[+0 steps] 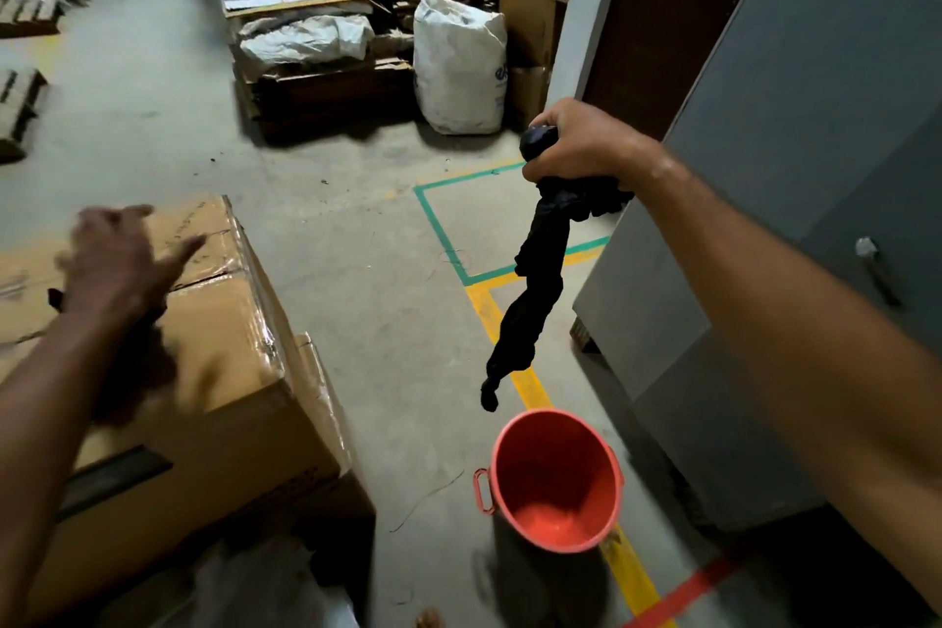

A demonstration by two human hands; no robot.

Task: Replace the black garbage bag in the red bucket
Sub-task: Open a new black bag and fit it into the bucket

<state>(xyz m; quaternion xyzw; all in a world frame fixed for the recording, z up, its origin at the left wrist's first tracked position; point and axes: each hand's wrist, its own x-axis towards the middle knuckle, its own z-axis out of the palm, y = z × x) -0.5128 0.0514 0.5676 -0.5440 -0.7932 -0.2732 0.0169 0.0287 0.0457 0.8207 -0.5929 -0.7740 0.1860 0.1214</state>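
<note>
The red bucket (555, 479) stands on the concrete floor at lower centre-right, with no bag inside it. My right hand (581, 143) is raised above and beyond it, shut on a crumpled black garbage bag (535, 286) that hangs down in a twisted strip, its tip just above the bucket's rim. My left hand (117, 260) hovers blurred over a cardboard box at the left, fingers spread. Something dark shows beside its wrist; I cannot tell what it is.
A large cardboard box (219, 362) fills the left foreground. A grey metal cabinet (795, 168) stands right of the bucket. A white sack (459, 66) and stacked cardboard lie at the back. Green, yellow and red tape lines mark the floor.
</note>
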